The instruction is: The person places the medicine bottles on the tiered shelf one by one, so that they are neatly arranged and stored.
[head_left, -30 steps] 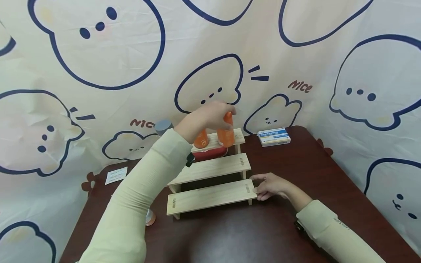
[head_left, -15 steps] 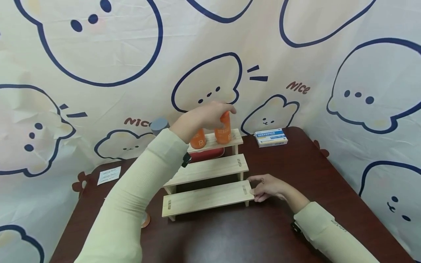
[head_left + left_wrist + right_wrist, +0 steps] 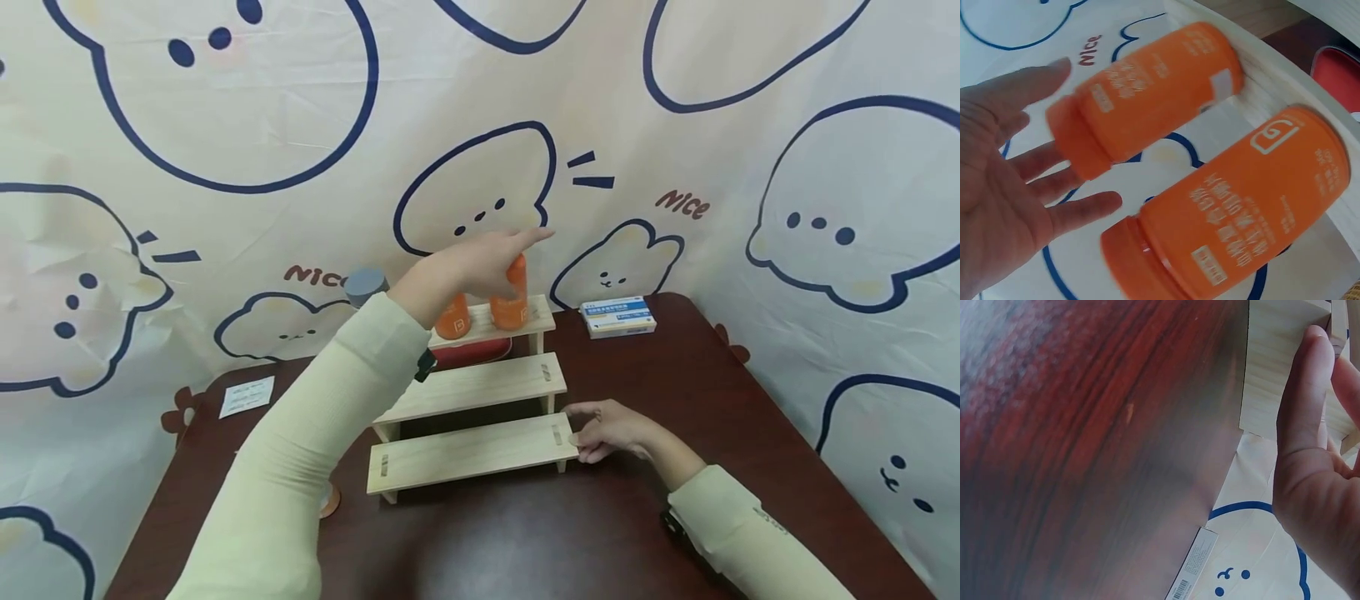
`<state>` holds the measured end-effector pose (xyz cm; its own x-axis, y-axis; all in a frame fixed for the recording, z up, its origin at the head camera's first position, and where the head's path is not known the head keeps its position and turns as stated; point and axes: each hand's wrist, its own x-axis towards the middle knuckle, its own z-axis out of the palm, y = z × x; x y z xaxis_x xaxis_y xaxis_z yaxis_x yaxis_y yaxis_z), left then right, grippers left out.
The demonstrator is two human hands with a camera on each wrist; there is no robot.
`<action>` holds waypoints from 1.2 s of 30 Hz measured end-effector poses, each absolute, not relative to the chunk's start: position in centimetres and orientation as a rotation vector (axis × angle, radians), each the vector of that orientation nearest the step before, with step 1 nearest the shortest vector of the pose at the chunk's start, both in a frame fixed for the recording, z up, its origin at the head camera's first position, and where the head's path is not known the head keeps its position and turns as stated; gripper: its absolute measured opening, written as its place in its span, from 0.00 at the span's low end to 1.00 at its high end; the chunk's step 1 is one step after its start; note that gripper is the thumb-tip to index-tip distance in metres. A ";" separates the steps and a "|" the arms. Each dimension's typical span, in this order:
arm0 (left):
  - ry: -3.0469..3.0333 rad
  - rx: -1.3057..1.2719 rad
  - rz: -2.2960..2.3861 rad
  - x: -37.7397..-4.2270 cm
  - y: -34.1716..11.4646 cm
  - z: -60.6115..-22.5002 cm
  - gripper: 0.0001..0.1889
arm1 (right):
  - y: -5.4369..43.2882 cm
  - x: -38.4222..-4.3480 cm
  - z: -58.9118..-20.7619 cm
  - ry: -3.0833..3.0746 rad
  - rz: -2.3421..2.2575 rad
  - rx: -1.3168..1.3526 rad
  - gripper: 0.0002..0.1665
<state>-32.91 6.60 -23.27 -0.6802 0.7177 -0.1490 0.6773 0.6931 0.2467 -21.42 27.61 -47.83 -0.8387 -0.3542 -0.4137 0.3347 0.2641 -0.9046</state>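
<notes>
In the head view, two orange bottles stand on the top step of a three-tier wooden shelf (image 3: pixel 472 454). My left hand (image 3: pixel 487 262) is over the right-hand bottle (image 3: pixel 510 310); the other bottle (image 3: pixel 453 320) is partly behind my wrist. The left wrist view shows the thumb and fingers spread loosely around the cap of the nearer bottle (image 3: pixel 1154 87), with the thumb apart from it. My right hand (image 3: pixel 611 429) grips the right end of the lowest step. Its thumb (image 3: pixel 1307 394) lies along the wooden end in the right wrist view.
A blue and white box (image 3: pixel 618 317) lies at the table's back right. Something red (image 3: pixel 472 353) sits beneath the top step. A grey-topped container (image 3: pixel 366 286) shows behind the left forearm, and a paper slip (image 3: pixel 247 396) lies at left. A round item (image 3: pixel 330 500) is half hidden by the sleeve.
The left hand's fingers have loosened and straightened off the bottle, which now stands on the top step after being lowered there. The right hand keeps its hold on the lowest step.
</notes>
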 end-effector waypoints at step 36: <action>2.916 1.234 0.444 -28.6 -7.1 -18.8 0.34 | 30.9 -22.1 -47.2 2.032 -1.625 0.030 0.44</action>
<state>-28.56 -7.09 -18.76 -0.7009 0.6956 0.1580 0.7111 0.6640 0.2313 -22.10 30.93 -47.23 -0.8579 -0.3038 -0.4144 0.3374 0.2751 -0.9003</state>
